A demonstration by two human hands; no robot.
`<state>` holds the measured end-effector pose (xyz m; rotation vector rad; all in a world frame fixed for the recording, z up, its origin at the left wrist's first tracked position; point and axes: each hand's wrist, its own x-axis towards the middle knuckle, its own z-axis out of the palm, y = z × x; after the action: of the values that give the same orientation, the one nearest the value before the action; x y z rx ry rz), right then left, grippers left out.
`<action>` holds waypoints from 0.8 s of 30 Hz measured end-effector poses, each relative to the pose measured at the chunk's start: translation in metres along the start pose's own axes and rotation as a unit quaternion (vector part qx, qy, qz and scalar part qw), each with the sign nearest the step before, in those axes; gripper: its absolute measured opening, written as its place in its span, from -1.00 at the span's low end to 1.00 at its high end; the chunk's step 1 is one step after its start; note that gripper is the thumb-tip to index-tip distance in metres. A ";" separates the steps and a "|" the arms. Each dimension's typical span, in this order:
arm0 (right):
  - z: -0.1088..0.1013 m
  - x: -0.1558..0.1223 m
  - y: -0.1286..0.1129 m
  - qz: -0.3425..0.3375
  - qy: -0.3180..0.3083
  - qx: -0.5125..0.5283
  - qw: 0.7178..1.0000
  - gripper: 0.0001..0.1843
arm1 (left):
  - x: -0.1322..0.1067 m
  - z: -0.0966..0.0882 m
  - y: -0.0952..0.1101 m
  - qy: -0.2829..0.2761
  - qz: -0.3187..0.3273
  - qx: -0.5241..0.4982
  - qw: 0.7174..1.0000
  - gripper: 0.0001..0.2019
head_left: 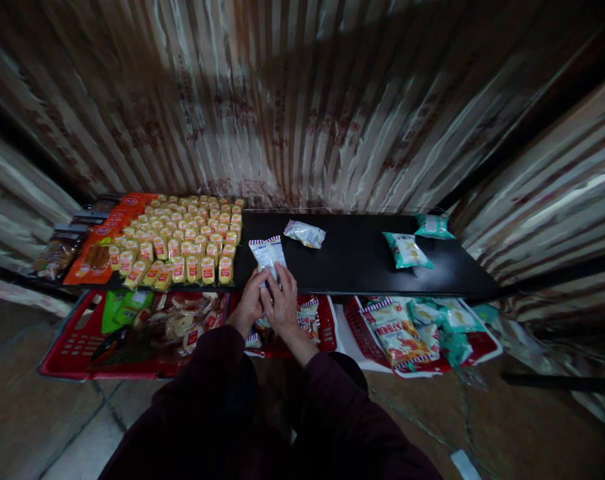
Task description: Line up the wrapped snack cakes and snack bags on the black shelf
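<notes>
Both my hands are on a white snack bag (267, 252) with a red and blue striped top edge, at the front of the black shelf (342, 267). My left hand (252, 299) grips its lower left side. On the lower right side, my right hand (281, 300) closes round it with the fingers bent. The bag's lower end is hidden by my fingers. Just behind it lies another white snack bag (305, 234) on its side. To the left stand rows of small yellow wrapped cakes (192, 269).
Orange packs (95, 257) and dark packs (57, 250) lie at the far left. Two green-and-white bags (406, 251) sit at the right. Below stand a red basket (57, 357) of mixed packs, a middle basket (328, 327), and a right basket (355, 327) with snack bags. Corrugated sheeting (282, 100) rises behind.
</notes>
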<state>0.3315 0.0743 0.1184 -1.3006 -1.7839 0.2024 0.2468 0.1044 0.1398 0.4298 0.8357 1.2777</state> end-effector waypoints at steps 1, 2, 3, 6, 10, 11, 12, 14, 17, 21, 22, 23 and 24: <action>0.002 -0.003 -0.001 -0.001 0.000 0.000 1.000 -0.56 | 0.001 -0.001 0.000 0.002 -0.002 -0.003 1.000 -0.63; 0.004 -0.005 -0.001 -0.001 0.001 0.002 1.000 -0.55 | 0.001 -0.002 -0.001 0.004 -0.004 -0.003 1.000 -0.63; 0.005 -0.006 0.000 -0.001 0.005 0.008 1.000 -0.55 | 0.002 -0.003 -0.001 0.005 -0.005 -0.002 1.000 -0.62; 0.005 -0.005 0.007 0.012 0.028 0.034 0.999 -0.54 | 0.006 -0.008 -0.001 0.006 -0.002 0.017 1.000 -0.58; 0.004 0.005 0.024 0.019 0.028 0.058 0.998 -0.58 | 0.013 -0.014 0.001 0.008 0.005 0.045 0.999 -0.53; 0.005 0.008 0.028 0.023 0.026 0.065 0.997 -0.58 | 0.015 -0.015 0.002 0.007 0.006 0.048 0.999 -0.50; 0.006 0.012 0.033 0.031 0.026 0.074 0.996 -0.58 | 0.017 -0.016 0.002 0.006 0.010 0.052 0.999 -0.48; 0.010 0.018 0.041 0.055 0.029 0.097 0.993 -0.55 | 0.021 -0.017 0.004 -0.001 0.022 0.065 0.998 -0.47; 0.016 0.027 0.051 0.072 0.025 0.126 0.989 -0.53 | 0.027 -0.013 0.007 0.017 0.051 0.099 0.994 -0.55; 0.020 0.038 0.064 0.055 0.008 0.139 0.989 -0.50 | 0.036 0.004 0.005 0.088 0.084 0.150 0.981 -0.61; 0.020 0.041 0.067 0.053 0.006 0.138 0.989 -0.50 | 0.038 0.008 0.003 0.094 0.090 0.154 0.979 -0.60; 0.020 0.042 0.070 0.052 0.004 0.134 0.990 -0.50 | 0.040 0.012 0.001 0.095 0.093 0.156 0.979 -0.60; 0.019 0.044 0.072 0.052 0.004 0.127 0.991 -0.50 | 0.041 0.015 -0.001 0.096 0.096 0.158 0.978 -0.59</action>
<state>0.3650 0.1485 0.0891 -1.2098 -1.6253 0.4666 0.2612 0.1454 0.1362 0.6600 1.1909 1.3832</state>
